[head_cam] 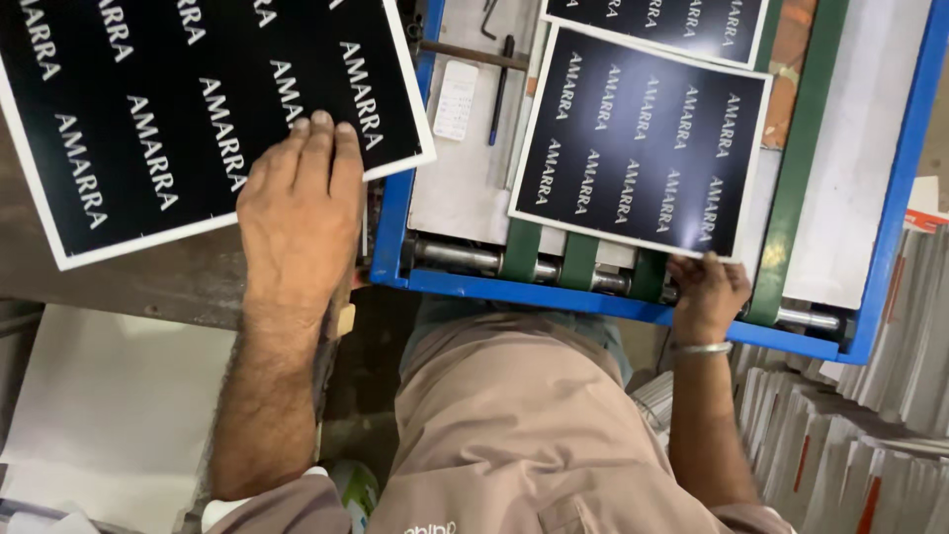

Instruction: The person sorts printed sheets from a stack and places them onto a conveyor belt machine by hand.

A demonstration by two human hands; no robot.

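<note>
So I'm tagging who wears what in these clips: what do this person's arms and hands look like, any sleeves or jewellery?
Both forearms are bare and hairy. The left hand has no ring or watch in view; a pale rolled sleeve cuff shows near that elbow. The right hand has a thin silver-coloured bangle at the wrist. No gloves on either hand.

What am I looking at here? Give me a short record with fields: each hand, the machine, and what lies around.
left hand: flat on the large black printed sheet, fingers on its lower edge
right hand: touching the near edge of the second black printed sheet
machine: blue-framed feeder with green belts over metal rollers
on the machine: a pen
right side: paper stacks
</note>
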